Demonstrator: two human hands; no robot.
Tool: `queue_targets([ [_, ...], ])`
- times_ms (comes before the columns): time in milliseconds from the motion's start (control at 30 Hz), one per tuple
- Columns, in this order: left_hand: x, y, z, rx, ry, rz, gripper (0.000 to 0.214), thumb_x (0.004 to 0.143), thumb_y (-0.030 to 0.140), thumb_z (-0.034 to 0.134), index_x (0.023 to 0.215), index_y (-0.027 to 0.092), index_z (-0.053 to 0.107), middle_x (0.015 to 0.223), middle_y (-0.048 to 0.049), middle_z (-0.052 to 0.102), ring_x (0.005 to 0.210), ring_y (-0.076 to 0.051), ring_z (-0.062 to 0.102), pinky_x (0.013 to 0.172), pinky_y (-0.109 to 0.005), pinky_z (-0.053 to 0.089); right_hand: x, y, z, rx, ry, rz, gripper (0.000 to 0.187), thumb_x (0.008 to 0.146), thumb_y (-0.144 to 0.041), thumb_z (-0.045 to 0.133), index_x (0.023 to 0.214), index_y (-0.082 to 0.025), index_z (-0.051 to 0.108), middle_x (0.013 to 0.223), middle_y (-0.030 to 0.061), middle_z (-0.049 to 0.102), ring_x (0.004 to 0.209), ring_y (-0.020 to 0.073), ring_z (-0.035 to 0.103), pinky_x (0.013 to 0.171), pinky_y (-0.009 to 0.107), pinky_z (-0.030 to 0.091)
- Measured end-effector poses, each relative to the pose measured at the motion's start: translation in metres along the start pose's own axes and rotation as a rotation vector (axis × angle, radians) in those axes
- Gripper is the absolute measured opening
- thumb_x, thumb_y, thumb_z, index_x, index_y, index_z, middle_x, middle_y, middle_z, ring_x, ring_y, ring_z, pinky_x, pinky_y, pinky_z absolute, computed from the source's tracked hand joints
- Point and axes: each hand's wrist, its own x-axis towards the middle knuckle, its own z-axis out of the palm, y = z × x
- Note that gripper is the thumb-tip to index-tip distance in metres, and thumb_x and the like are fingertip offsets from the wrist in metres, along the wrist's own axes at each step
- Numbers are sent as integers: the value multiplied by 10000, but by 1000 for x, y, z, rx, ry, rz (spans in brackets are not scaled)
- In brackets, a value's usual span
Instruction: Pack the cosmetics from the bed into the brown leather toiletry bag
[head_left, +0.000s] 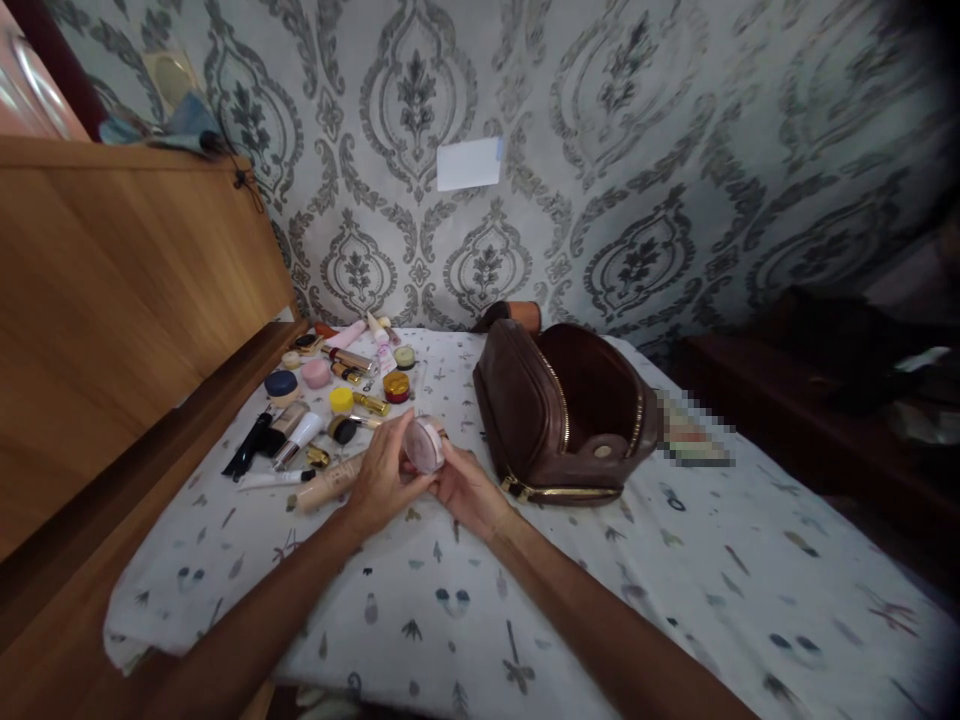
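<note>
Both hands meet near the middle of the cloth-covered tabletop [420, 620], holding a small round container [424, 446] between them, its circular face tilted toward the camera. The left hand [381, 478] has its grip clamped on the container's left side; the right hand [469, 492] has its grip closed on the lower right side, with the fingertips partly hidden.

Just left of the left hand lies a beige tube [322, 487], partly behind that hand. Beyond it, a crowd of cosmetics fills the far left area, including a white-handled brush [304, 432], a yellow-lidded jar [341, 400], a navy-lidded jar [280, 384] and a slim white tube [274, 479], leaving only narrow gaps.

To the right of the hands, a brown bag [517, 410] stands with its zipped mouth spread wide, and a strip of cloth separates it from the cosmetics. The widest open stretch runs along the near side, under the forearms, and on to the right past the bag. The far edge meets the patterned wall [487, 240]; the left edge runs beside a wooden panel [135, 300], and the near left corner of cloth shows.
</note>
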Motion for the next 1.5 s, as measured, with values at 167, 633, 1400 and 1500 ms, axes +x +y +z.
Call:
queue_targets([
  [167, 1, 2, -4, -19, -34, -4, 786, 780, 211, 717, 1459, 257, 325, 1383, -118, 498, 1297, -285, 472, 1094, -470, 401, -2, 1, 5, -46, 27, -74, 452, 706, -367, 846, 1091, -172, 711, 1017, 71, 748, 876, 192, 692, 774, 277, 518],
  [633, 1, 1, -3, -171, 50, -140, 699, 727, 209, 753, 1318, 229, 380, 1301, -115, 560, 1193, -258, 589, 995, -417, 508, 6, 3, -12, 81, 129, -130, 306, 718, -287, 825, 1005, -212, 747, 1016, 43, 756, 848, 166, 676, 736, 275, 529],
  [1400, -1, -5, -3, -138, 8, -142, 755, 748, 215, 733, 1399, 224, 350, 1394, -136, 518, 1277, -281, 538, 1063, -453, 457, 2, 0, -6, -10, 178, -180, 386, 669, -268, 862, 1037, -225, 754, 1168, 53, 720, 1024, 186, 657, 925, 308, 517],
  [1500, -1, -4, -4, -100, -2, -119, 753, 763, 227, 721, 1419, 225, 352, 1407, -134, 509, 1294, -287, 521, 1080, -456, 440, 1, 0, -6, -35, 178, -180, 381, 676, -269, 855, 1042, -233, 756, 1175, 47, 716, 1008, 179, 654, 893, 299, 526],
])
